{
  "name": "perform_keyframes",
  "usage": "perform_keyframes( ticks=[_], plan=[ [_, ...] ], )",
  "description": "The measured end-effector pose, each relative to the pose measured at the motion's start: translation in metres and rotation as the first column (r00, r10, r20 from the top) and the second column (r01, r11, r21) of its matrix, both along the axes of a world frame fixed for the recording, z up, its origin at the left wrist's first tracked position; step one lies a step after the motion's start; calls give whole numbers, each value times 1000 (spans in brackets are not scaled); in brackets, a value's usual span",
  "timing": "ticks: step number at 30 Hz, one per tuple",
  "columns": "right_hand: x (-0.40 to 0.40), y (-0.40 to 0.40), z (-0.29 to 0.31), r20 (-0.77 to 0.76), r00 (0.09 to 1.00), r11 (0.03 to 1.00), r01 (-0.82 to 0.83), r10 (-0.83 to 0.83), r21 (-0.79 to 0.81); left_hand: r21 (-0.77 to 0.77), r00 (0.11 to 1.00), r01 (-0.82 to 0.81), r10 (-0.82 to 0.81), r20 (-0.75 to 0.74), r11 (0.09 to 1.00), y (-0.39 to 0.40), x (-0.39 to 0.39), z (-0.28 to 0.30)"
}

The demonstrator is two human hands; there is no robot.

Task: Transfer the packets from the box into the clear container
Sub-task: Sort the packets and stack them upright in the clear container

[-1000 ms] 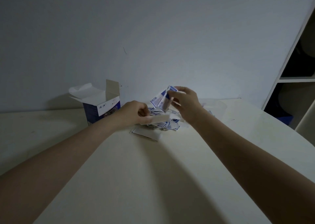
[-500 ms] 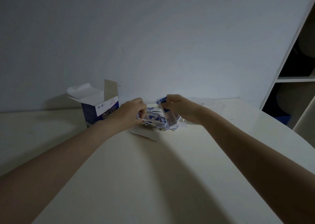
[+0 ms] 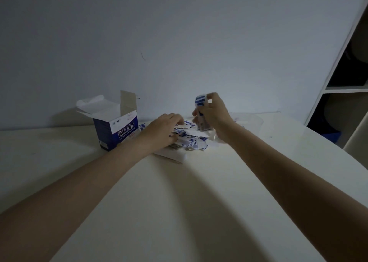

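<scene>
Dim rm: plain grey wall (image 3: 179, 32) behind cream table (image 3: 179, 202); white shelf unit (image 3: 346, 90) at right.

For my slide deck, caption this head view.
Right hand lifts a stack of packets while left hand rests on the loose pile.

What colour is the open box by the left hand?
Dark blue with white panels and white lettering; the box shows best in the head view.

1. One camera sits on my head, looking forward and down along my arms.
2. It faces the wall (image 3: 179, 32) at 12 o'clock.
3. The table (image 3: 179, 202) fills the near field; shelving (image 3: 346, 86) lies at 2 o'clock.
</scene>
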State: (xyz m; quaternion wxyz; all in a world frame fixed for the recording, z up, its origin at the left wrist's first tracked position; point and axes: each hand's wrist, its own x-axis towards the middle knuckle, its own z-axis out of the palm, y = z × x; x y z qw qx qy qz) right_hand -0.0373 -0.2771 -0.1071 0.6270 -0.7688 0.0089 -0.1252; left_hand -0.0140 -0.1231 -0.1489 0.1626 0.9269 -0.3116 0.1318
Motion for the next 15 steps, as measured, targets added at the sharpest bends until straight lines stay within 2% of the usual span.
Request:
perform_keyframes(
  ticks=[2,4,6,8,10,13,15],
  plan=[
    [-1,-6,-2,-9,998,951,-68,68,-301,74,987,-74,83,-135,994,6,12,-7],
    [-4,-8,-7,-81,992,856,-123,95,-503,123,954,-110,139,-266,986,8,17,-12],
    [-6,-10,-13,-169,981,792,-174,91,-586,132,939,-128,163,-303,983,6,16,-13],
    [-7,-14,-21,-196,976,684,-206,94,-699,97,944,-142,165,-286,985,5,14,-10],
    [-7,-16,-26,-168,977,598,-211,129,-773,85,952,-149,166,-256,985,6,14,-7],
    [-8,-10,-27,-106,964,554,-229,246,-800,49,958,-139,147,-245,989,10,14,-1],
    [-8,1,-31,-119,952,446,-239,281,-863,-2,960,-109,105,-260,994,10,10,4]
  ],
)
